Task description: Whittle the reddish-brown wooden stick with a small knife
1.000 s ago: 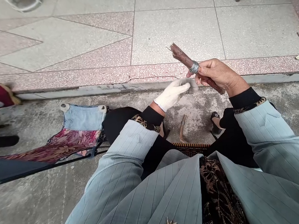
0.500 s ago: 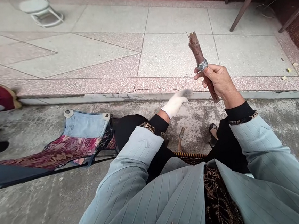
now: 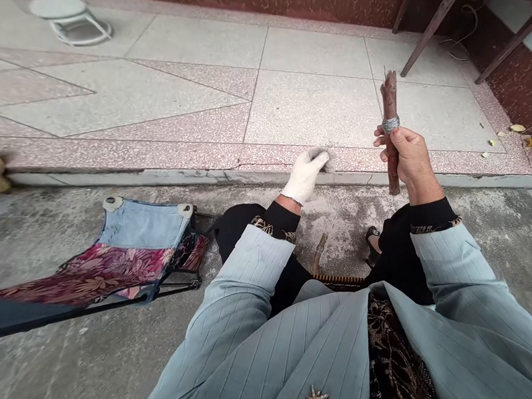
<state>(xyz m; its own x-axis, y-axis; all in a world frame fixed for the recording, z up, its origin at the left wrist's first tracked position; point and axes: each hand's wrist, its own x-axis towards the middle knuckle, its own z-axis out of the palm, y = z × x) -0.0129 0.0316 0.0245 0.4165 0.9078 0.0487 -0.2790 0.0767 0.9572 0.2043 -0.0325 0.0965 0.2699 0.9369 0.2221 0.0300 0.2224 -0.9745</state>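
Upright in my bare right hand (image 3: pixel 412 157) is a short brown wooden stick (image 3: pixel 388 94) with a ragged top end. Silver wire (image 3: pixel 390 123) is wound several times round its middle, just above my thumb. My fingers wrap the stick below the wire. My left hand (image 3: pixel 307 170), in a white work glove with grey fingertips, hovers to the left, apart from the stick. Its fingers are curled in against the thumb; whatever lies inside them, if anything, is hidden. Another piece of wood (image 3: pixel 319 252) stands between my legs, its lower end hidden.
A raised tiled step (image 3: pixel 308 102) runs across in front of me. To my left is a folding chair (image 3: pixel 112 253) with denim and floral cloth. A white stool (image 3: pixel 74 20) stands at the far left, and a wooden table leg (image 3: pixel 428 33) at the back right.
My right hand has shifted right with the stick, which now stands straighter. The left hand's fingers, stretched and blurred before, are now curled in. The view has tilted slightly.
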